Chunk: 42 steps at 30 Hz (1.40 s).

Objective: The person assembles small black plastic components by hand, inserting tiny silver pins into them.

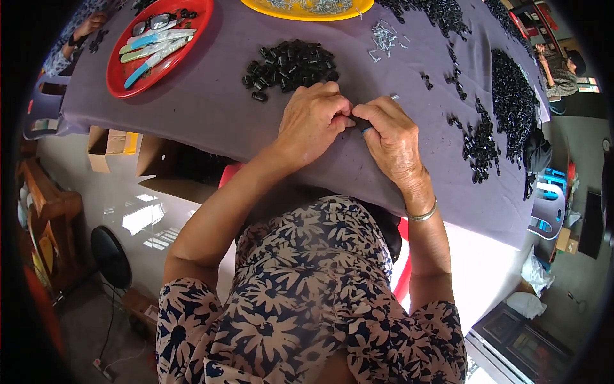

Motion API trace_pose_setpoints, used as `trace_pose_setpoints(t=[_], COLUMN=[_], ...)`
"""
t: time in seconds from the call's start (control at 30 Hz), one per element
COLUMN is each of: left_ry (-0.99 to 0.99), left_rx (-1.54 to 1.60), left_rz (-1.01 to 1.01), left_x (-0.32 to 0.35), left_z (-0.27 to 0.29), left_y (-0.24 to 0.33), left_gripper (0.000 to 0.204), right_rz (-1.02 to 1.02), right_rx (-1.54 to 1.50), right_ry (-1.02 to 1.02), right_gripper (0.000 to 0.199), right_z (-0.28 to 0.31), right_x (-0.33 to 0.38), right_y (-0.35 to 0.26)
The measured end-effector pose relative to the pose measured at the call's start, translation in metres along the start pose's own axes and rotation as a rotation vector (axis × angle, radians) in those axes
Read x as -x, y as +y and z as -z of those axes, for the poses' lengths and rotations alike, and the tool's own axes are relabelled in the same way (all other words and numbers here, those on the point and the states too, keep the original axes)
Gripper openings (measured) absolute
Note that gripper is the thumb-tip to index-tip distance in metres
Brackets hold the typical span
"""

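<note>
My left hand (313, 118) and my right hand (393, 134) meet over the purple tablecloth (224, 121), fingertips nearly touching. Both are closed in a pinch. Whatever they hold is too small and too hidden to name. A dark band with a blue edge (362, 123) shows at the fingers of my right hand, and a bangle (423, 212) circles that wrist. Just beyond my left hand lies a heap of small, shiny black cylindrical parts (291, 64). Farther off, to the right, small silvery metal pins (385, 40) are scattered.
A red tray (114, 72) with glasses and several knife-like tools stands at far left. The yellow tray (300, 15) at the back holds more pins. Black parts (515, 96) cover the right side. Other people (558, 73) are at the table's far ends. Cardboard boxes (176, 163) sit below.
</note>
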<state>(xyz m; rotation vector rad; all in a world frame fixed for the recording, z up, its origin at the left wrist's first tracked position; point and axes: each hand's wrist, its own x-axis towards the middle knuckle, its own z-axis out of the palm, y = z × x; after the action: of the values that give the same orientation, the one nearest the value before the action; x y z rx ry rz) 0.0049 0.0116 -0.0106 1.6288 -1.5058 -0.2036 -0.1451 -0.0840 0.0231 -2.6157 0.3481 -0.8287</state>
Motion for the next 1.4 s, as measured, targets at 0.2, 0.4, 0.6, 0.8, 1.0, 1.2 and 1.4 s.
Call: trace_pose_setpoints(t=[0.2,0.4,0.6,0.8,1.0,1.2,1.4], left_ry=[-0.002,-0.014,-0.035,-0.064,-0.120,0.004,0.033], left_rx=[-0.007,0.005,0.017,0.013,0.022,0.176,0.154], left_rz=[0.016,0.044,0.056,0.074,0.067,0.066,0.059], left_x=[0.001,0.001,0.000,-0.001,-0.006,0.001,0.007], left_z=[-0.002,-0.001,0.001,0.001,0.010,0.006,0.002], left_y=[0.000,0.001,0.002,-0.002,-0.002,0.003,-0.001], left_gripper=[0.009,0.009,0.009,0.010,0.017,0.040,0.050], right_rz=[-0.067,0.043,-0.012,0.057,0.014,-0.108,-0.777], right_rx=[-0.096,-0.023,-0.016,0.113,0.099,-0.126,-0.668], right_ry=[-0.005,-0.014,-0.097,-0.224,-0.200,-0.258,-0.656], right_gripper=[0.040,0.039,0.036,0.030,0.012,0.028,0.019], right_z=[-0.001,0.000,0.004,0.008,0.006,0.008,0.018], right_x=[0.001,-0.002,-0.005,-0.019,-0.021,-0.027,-0.052], right_y=[0.000,-0.002,-0.007,-0.016,-0.015,0.004,0.016])
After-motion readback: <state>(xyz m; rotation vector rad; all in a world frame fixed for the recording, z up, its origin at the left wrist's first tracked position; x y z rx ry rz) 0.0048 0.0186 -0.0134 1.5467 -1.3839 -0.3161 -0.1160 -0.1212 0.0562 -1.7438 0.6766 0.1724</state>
